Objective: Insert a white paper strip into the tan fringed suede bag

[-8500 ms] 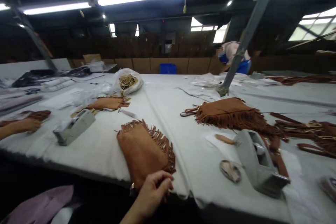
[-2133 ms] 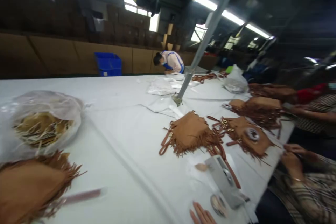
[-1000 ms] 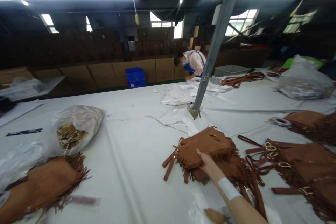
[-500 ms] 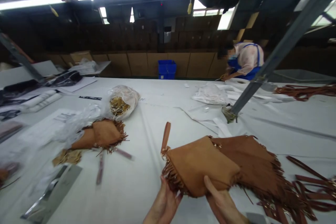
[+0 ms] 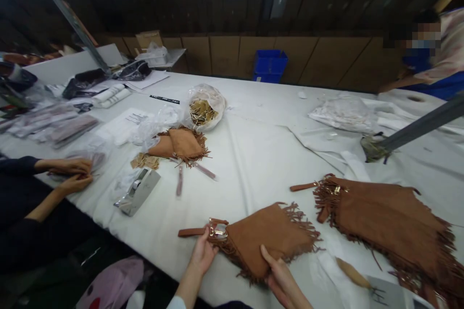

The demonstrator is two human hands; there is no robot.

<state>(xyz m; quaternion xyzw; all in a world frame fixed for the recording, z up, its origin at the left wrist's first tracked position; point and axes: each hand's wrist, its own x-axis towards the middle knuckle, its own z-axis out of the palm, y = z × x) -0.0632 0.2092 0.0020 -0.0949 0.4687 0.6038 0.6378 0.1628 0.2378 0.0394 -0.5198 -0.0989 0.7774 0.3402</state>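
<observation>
A brown fringed bag (image 5: 268, 231) is held between my two hands low over the white table. My left hand (image 5: 203, 251) grips it at the left corner, by the metal clasp (image 5: 219, 232) and the wrist strap (image 5: 191, 232). With the thumb on top and the fingers beneath, my right hand (image 5: 281, 275) pinches the bag's near edge. To the right lie more brown fringed bags (image 5: 384, 212), overlapping, with a strap sticking out leftward. A tape dispenser (image 5: 139, 190) stands on the table left of my hands.
At the left a co-worker's hands (image 5: 78, 174) handle a plastic-wrapped item. Beyond the dispenser are fringed bags (image 5: 184, 142) and a clear sack (image 5: 206, 106) of tan pieces. A slanted metal post (image 5: 424, 123) rises at the right. Another person (image 5: 435, 63) bends over the far side.
The view has swung left and down. The held bag has turned, its fringe now pointing right, and has come away from the other bags. My left hand has shifted to the clasp end.
</observation>
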